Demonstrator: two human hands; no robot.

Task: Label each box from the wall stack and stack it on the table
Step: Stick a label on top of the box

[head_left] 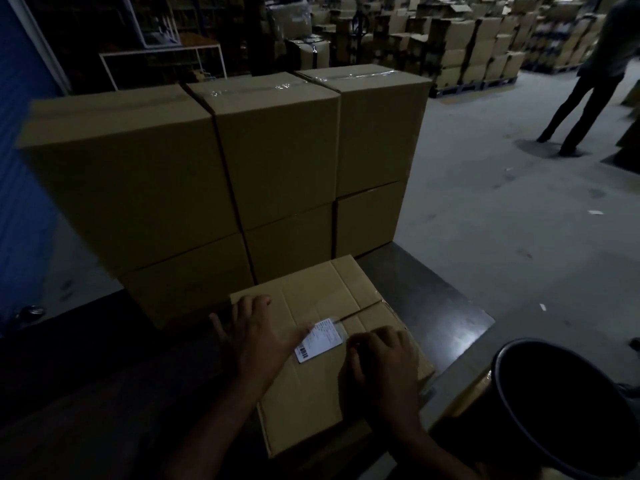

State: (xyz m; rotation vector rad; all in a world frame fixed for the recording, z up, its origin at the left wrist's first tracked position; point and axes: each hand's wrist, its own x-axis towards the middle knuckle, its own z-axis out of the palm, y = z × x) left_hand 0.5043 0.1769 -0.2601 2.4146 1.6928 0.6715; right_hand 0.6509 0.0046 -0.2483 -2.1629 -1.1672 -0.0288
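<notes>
A brown cardboard box (322, 299) lies on the dark table (446, 306) right in front of me. A white barcode label (320, 339) sits on its top beside the tape seam. My left hand (258, 336) lies flat on the box with its fingers spread, touching the label's left edge. My right hand (384, 362) is at the label's right edge with its fingers curled; what they pinch is hidden. Behind the box stands a stack of sealed cardboard boxes (270, 150), two high and three across.
A black round bin (571, 407) stands at my lower right. A blue wall (20, 168) runs along the left. A person (588, 81) stands on the concrete floor at the far right, and pallets of cartons (467, 46) fill the background.
</notes>
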